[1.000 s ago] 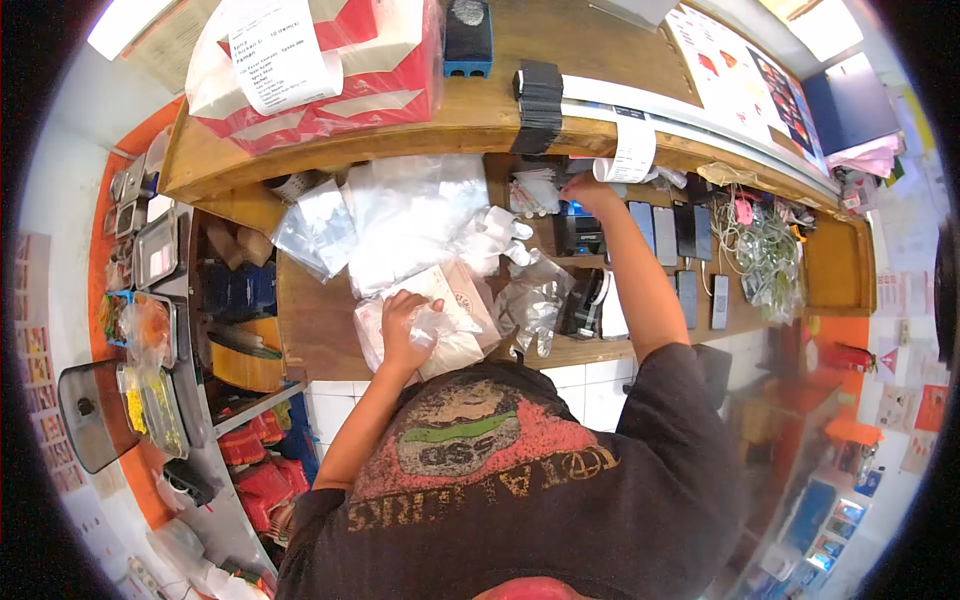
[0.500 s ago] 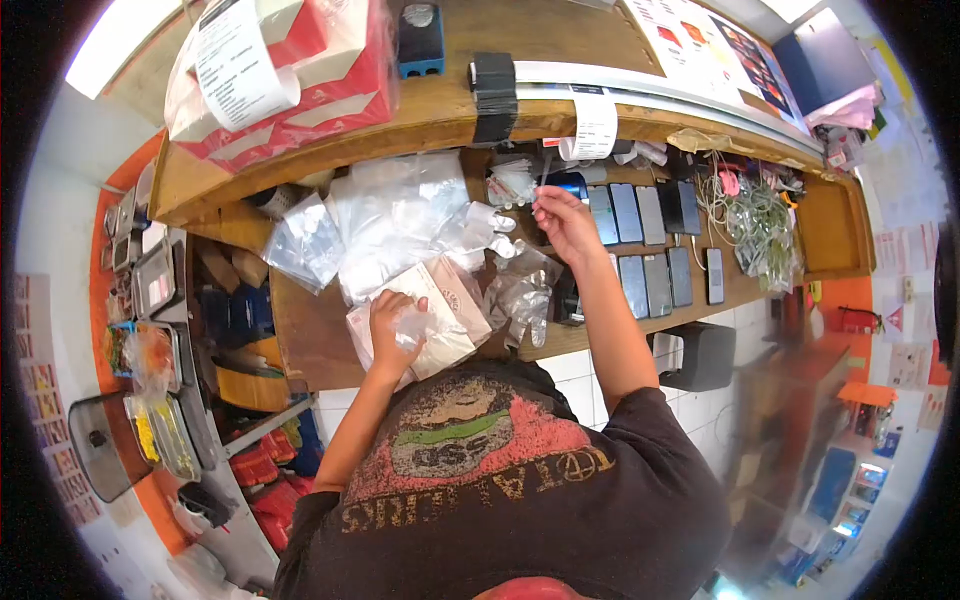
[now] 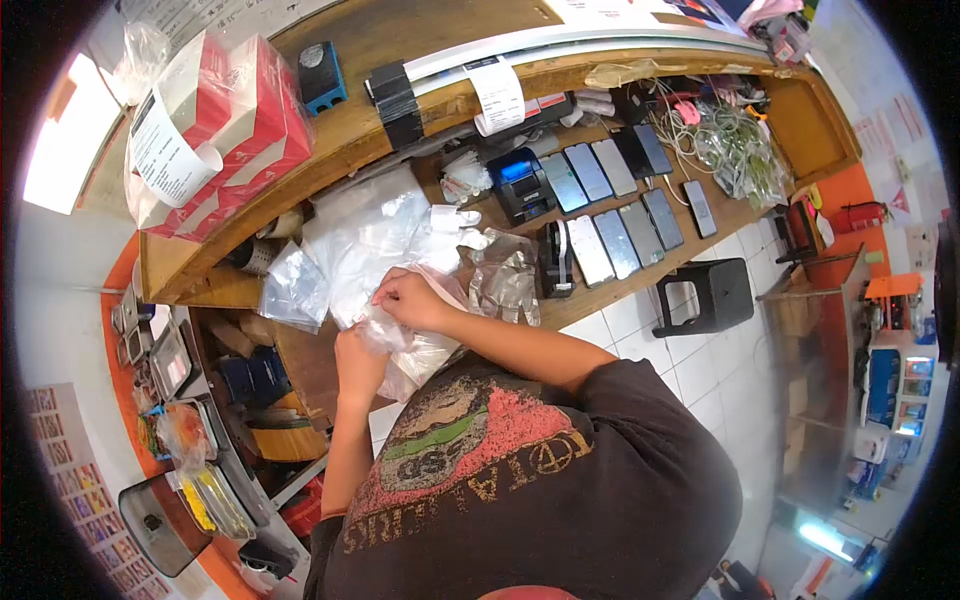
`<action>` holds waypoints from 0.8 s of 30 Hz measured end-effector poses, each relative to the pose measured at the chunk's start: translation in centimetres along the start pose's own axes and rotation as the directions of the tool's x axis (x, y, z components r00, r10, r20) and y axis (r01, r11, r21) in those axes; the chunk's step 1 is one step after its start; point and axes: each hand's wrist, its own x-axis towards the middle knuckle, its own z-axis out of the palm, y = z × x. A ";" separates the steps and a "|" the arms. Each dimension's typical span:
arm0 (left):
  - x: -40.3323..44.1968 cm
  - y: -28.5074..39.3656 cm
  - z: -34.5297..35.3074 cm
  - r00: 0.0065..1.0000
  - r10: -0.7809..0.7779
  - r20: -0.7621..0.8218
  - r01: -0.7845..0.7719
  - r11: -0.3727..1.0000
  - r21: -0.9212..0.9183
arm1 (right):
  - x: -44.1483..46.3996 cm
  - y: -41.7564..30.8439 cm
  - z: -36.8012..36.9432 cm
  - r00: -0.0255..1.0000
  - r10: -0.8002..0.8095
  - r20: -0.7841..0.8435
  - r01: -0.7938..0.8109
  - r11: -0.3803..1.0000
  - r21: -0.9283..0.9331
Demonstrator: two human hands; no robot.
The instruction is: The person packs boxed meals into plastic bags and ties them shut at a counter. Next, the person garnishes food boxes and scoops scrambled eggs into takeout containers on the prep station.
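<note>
My left hand is closed on a small clear plastic bag, low over the table's front edge. Just above it, my right hand has its fingertips pinched together at the bag's upper side; what sits between them is too small to make out. Under both hands lies a pale box wrapped in clear plastic, partly covered by my right forearm. Behind them spreads a pile of clear plastic bags. A crumpled clear plastic glove rests to the right of my right hand.
Several phones lie in two rows beside a black receipt printer. A bundle of small white packets is left of the printer. Tangled cables fill the right end. A wooden shelf overhangs the back, carrying red-and-white boxes.
My right hand has come from the white packets at the back down to the left, beside my left hand. The left has shifted off the box's top with the small bag. The view has turned.
</note>
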 end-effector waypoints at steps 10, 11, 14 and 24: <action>-1.0 -2.3 0.7 0.947 -0.254 0.199 0.319 0.651 -0.689 | -1.2 -1.1 -0.1 0.959 -0.121 0.257 0.094 0.989 0.114; -1.0 -2.4 0.8 0.927 -0.319 0.196 0.353 0.570 -0.742 | -1.5 -1.0 -0.4 0.959 -0.119 0.257 0.092 0.989 0.113; -1.0 -2.0 1.2 0.875 -0.445 0.191 0.421 0.504 -0.754 | -2.7 -2.5 -1.5 0.938 -0.145 0.314 0.175 0.982 -0.071; -3.1 0.2 -0.9 0.960 -0.280 0.015 0.219 0.715 -0.664 | -4.7 -1.3 0.9 0.991 -0.090 0.096 0.092 0.996 -0.017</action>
